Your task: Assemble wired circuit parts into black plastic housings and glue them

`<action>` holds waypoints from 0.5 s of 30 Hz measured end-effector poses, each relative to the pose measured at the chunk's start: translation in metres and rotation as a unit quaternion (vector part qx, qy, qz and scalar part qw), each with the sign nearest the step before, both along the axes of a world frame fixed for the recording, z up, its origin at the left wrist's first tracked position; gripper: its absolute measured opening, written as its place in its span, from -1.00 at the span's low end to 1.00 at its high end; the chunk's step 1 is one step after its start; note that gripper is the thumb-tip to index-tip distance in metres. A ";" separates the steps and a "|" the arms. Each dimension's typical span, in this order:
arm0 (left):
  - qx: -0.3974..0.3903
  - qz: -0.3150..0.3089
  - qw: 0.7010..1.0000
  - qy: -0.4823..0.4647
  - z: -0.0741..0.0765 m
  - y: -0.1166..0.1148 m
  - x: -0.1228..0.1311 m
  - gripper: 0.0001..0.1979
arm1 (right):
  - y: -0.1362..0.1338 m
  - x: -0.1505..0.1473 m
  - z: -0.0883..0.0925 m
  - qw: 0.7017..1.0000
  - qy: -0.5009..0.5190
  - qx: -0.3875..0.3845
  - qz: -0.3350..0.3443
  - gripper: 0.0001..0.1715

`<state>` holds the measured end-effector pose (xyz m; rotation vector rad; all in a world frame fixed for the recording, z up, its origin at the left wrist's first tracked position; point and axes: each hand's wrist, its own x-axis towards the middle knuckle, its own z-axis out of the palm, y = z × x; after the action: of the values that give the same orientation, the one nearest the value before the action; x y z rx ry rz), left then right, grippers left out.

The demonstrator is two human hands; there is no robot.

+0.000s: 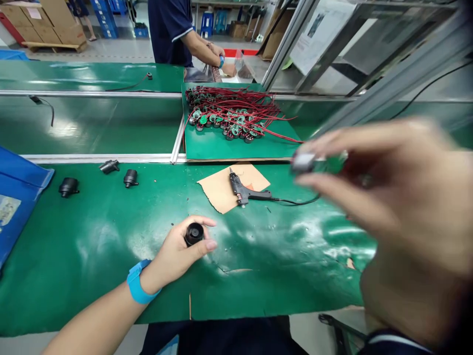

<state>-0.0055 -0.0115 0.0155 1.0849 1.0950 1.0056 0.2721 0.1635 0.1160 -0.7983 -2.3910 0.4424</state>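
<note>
My left hand (pixel 181 249) is curled around a black cylindrical housing (pixel 194 233) with its round opening facing up, over the green mat. My right hand (pixel 373 182), blurred and close to the camera, is raised at the right. Between its thumb and fingers it pinches a small round motor (pixel 303 161) with a silvery side, smeared by motion. A black glue gun (pixel 244 190) lies on a piece of brown cardboard (pixel 218 190) beyond my left hand. Three more black housings, among them a nearby one (pixel 130 178), lie at the left.
On a raised green board (pixel 207 148) lies a pile of small motors with red wires (pixel 236 116). A blue bin (pixel 22 192) stands at the left edge. Metal framing (pixel 388 98) slants across the right. A co-worker (pixel 172 34) handles things across the bench.
</note>
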 end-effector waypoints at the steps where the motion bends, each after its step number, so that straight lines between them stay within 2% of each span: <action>1: -0.013 -0.013 1.000 -0.021 0.001 -0.001 0.003 -0.55 | -0.022 -0.008 -0.010 1.000 -0.002 -0.010 0.012 -0.56; 4: -0.046 -0.054 0.995 -0.069 0.001 -0.005 0.010 -0.47 | -0.082 -0.035 -0.039 0.997 -0.010 -0.047 0.063 -0.70; 7: -0.061 -0.059 0.993 -0.081 -0.001 -0.007 0.013 -0.52 | -0.120 -0.050 -0.059 0.988 -0.006 -0.095 0.122 -0.79; 9: -0.056 -0.029 0.995 -0.074 -0.004 -0.007 0.013 -0.58 | -0.129 -0.051 -0.065 0.980 0.020 -0.146 0.133 -0.70; 12: -0.038 0.014 0.998 -0.054 -0.008 -0.007 0.011 -0.64 | -0.126 -0.047 -0.064 0.963 0.060 -0.250 0.082 -0.42; 13: -0.030 0.020 0.998 -0.048 -0.009 -0.007 0.010 -0.65 | -0.123 -0.046 -0.063 0.952 0.064 -0.291 0.066 -0.40; 15: -0.007 0.028 0.999 -0.030 -0.008 -0.007 0.010 -0.66 | -0.119 -0.046 -0.063 0.924 0.074 -0.369 0.058 -0.55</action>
<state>0.0042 -0.0189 0.0070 1.0111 1.0884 1.0671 0.2265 0.0449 0.0535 -0.8827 -2.1181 1.4517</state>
